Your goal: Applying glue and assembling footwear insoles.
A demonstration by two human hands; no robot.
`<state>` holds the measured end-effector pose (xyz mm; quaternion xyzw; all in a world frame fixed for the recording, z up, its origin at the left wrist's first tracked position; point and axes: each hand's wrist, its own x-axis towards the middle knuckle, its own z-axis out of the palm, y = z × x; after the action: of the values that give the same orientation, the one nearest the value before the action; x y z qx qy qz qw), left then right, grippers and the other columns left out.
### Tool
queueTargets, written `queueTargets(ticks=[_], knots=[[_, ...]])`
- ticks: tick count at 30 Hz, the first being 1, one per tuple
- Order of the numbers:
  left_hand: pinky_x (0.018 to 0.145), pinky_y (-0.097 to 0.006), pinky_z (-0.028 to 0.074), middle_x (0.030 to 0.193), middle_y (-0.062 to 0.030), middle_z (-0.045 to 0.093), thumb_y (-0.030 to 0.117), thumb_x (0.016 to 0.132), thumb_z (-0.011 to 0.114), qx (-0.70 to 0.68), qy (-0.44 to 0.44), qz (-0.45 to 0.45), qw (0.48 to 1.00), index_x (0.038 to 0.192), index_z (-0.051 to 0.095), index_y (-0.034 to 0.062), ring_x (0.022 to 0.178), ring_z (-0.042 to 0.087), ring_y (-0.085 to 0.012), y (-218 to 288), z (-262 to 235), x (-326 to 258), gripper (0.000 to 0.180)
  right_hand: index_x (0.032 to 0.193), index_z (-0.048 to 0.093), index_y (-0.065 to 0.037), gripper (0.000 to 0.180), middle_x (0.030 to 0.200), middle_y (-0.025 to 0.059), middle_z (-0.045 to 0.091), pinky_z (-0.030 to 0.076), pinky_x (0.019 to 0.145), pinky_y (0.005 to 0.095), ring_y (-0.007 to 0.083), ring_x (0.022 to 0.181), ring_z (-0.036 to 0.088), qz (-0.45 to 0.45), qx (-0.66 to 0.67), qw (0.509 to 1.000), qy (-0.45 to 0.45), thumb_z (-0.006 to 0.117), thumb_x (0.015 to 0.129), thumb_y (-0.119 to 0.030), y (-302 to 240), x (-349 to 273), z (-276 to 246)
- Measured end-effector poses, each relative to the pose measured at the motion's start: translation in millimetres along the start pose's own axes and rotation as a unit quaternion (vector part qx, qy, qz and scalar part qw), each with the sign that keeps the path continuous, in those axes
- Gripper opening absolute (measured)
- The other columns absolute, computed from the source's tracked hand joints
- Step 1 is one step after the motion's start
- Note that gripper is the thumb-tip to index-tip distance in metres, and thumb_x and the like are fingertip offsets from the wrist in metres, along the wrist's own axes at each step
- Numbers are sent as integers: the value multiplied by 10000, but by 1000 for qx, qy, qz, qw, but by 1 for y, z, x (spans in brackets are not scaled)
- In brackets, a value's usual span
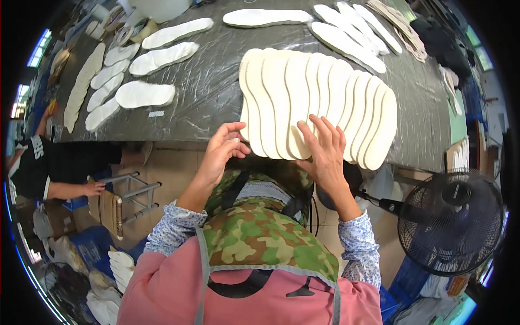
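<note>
A row of cream insoles [319,97] lies fanned out and overlapping on the dark table, close in front of me. My right hand [324,151] rests over the near edge of the row, its fingers stretched out on the insoles and its thumb low at the edge. At the row's near left corner is my left hand [223,149], fingers loosely bent and apart, fingertips next to the outermost insole. I cannot tell whether they touch it. Neither hand grips anything.
Plastic sheeting covers the table [200,114]. Fluffy white insoles [145,95] lie at the left, with more white ones [346,46] at the far right. A black fan [452,222] stands to my right. At the left are another person [59,168] and a stool [116,208].
</note>
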<state>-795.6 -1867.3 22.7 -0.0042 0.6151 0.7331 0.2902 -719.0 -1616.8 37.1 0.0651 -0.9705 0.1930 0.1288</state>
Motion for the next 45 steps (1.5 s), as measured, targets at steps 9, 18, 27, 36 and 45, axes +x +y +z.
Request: queueTargets(ticks=[9,18,27,36,45], knots=[[846,-341,418,1116,-103,512,3,805,507,375,88,212,898,1155,568,30,981,521,-225,3,6,-4,356,1148,632,-93,404,1110,71,636,437,897,403,309,1051,584,-48,54,993,89,693,752,-150,9,29,-10],[1008,-496,301,1176,-151,526,-6,689,533,529,25,444,722,931,586,31,1196,448,-365,18,34,17,250,957,646,8,221,723,100,606,440,567,278,149,608,551,110,190,958,182,644,892,-203,20,66,-68],[1015,-463,326,1300,-164,470,55,730,593,476,-221,516,677,1246,503,11,1234,407,-343,1,151,75,525,1084,638,47,387,906,20,651,453,708,217,66,802,567,149,298,917,221,578,953,-313,53,81,-114],[940,-441,365,1091,-130,565,6,746,544,440,-292,387,756,1046,624,34,1067,508,-323,-10,168,102,311,1021,671,20,403,891,23,659,456,705,209,61,789,584,112,315,903,268,593,936,-367,84,107,-181],[897,-440,402,1038,-124,591,15,780,514,206,-305,429,825,944,647,86,1048,518,-330,23,225,117,222,908,696,2,332,686,-24,619,437,539,208,32,636,539,108,316,905,262,646,907,-326,61,91,-160]])
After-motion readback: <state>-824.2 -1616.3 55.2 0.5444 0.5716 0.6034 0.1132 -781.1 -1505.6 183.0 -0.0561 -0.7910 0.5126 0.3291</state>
